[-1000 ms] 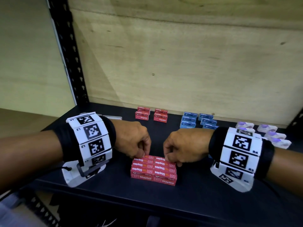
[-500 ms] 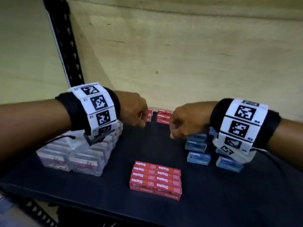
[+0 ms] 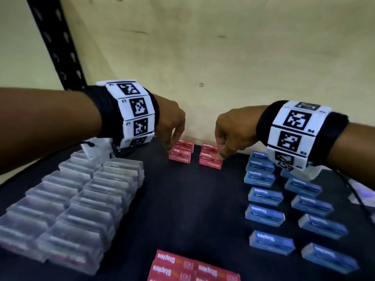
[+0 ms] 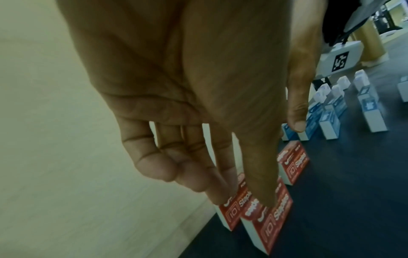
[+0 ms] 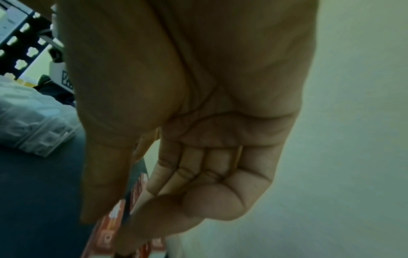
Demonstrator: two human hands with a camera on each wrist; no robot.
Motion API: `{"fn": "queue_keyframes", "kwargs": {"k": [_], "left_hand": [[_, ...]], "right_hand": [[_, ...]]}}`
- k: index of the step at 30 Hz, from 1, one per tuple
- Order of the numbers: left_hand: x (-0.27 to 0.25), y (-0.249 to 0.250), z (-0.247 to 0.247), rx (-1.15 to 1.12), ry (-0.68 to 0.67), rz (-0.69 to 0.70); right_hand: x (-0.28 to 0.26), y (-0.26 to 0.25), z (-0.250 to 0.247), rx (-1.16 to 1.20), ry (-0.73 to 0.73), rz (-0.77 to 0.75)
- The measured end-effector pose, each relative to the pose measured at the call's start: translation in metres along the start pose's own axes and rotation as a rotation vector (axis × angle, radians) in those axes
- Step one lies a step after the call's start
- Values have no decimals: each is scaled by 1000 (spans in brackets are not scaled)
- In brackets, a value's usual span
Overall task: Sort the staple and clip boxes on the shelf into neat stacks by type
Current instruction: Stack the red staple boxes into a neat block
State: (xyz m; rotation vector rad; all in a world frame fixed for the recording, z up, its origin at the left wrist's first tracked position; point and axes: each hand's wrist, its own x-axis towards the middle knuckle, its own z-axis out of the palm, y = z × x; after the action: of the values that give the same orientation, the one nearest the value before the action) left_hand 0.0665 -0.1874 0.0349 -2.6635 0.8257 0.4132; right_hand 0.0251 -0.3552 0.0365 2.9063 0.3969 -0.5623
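Note:
Two short stacks of red staple boxes stand at the back of the dark shelf [image 3: 192, 209]. My left hand [image 3: 171, 146] reaches down onto the left stack [image 3: 182, 157]; in the left wrist view the thumb and fingers of this hand [image 4: 241, 200] pinch that stack [image 4: 271, 225] front and back. My right hand [image 3: 221, 155] comes down on the right stack [image 3: 210, 164], thumb and forefinger either side of the boxes [image 5: 106, 239]. A larger block of red staple boxes [image 3: 192, 268] lies at the front edge.
Several blue staple boxes [image 3: 263, 216] sit in two loose columns on the right. Clear plastic clip boxes [image 3: 71, 199] are packed in rows on the left. A plywood back wall [image 3: 203, 57] rises just behind the red stacks, beside a black perforated upright [image 3: 54, 41].
Both hands let go of the front red block, rose and travelled to the back of the shelf. They now come down on the two small red stacks.

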Motion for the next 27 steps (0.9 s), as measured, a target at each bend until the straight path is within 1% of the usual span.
{"fn": "queue_keyframes", "kwargs": {"k": [8,12,15,19,22,27], "left_hand": [[17,2,6,-59,-75,16],[15,12,3,-33,-69,25],[11,18,-1,-50,-90,39],[-6,24,-8,-13,-88,54],[-26,27,-11,-34,-67,49],[-67,39,-10,29,11,13]], "right_hand": [[13,2,7,18,-54,-32],[13,2,10,15,-51,-40],[10,-1,12,-1,-29,-37],[-4,-6,10,-22,7,-26],[-24,-9,8,-8,26,-30],[-70,-21,9,1,78,-31]]}}
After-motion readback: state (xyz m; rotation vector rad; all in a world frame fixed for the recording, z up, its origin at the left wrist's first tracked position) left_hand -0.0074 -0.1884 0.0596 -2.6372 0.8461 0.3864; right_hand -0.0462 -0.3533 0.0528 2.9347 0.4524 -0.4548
